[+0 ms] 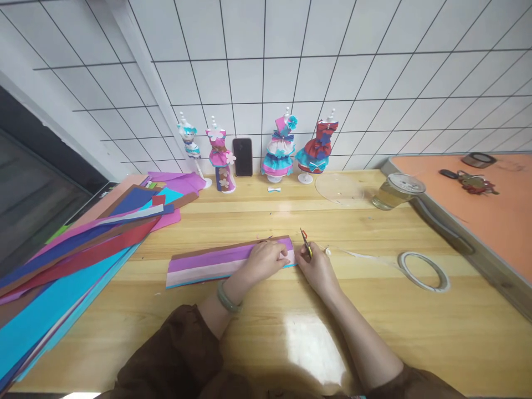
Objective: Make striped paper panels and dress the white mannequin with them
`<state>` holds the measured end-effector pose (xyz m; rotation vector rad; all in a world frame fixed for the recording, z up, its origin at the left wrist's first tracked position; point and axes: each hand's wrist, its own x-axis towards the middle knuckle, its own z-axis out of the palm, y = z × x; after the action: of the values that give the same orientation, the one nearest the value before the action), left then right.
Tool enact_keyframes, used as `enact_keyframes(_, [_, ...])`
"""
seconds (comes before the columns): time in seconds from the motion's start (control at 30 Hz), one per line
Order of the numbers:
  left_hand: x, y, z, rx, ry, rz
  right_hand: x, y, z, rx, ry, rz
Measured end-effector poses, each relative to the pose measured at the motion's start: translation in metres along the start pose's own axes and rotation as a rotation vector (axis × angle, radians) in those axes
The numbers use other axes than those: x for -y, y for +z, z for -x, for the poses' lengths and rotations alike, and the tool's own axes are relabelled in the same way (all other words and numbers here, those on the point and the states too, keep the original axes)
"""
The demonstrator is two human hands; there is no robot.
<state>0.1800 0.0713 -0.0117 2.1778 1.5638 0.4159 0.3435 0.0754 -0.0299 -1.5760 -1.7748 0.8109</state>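
A layered strip of coloured crepe paper point(211, 260), with brown, purple, pale pink and blue bands, lies across the table before me. My left hand point(268, 257) is over its right end, fingers bent and closed on the paper. Just right of that end, my right hand point(318, 269) grips a small pair of scissors point(306, 244), dark blades pointing up and away. Part of the scissors' handle is hidden in the fingers. A thin white strip trails from near the right hand to a roll of white tape point(424, 271).
Loose coloured paper sheets point(83, 249) pile up at the left. Along the tiled wall stand several small dressed mannequins point(279, 149) and a phone point(243, 157). A clear disc point(339, 188), a lidded cup point(394, 193) and an orange-topped surface point(490, 205) with keys point(474, 182) are to the right.
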Motion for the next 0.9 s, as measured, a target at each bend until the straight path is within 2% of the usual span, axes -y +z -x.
enact_keyframes(0.37, [-0.0007, -0.0014, 0.0007, -0.010, 0.010, 0.008, 0.0013, -0.0029, -0.0021, -0.034, 0.012, 0.010])
enact_keyframes(0.9, [0.0016, 0.0009, 0.0003, -0.020, 0.021, 0.025, -0.0011, -0.0018, -0.0037, -0.018, 0.039, -0.036])
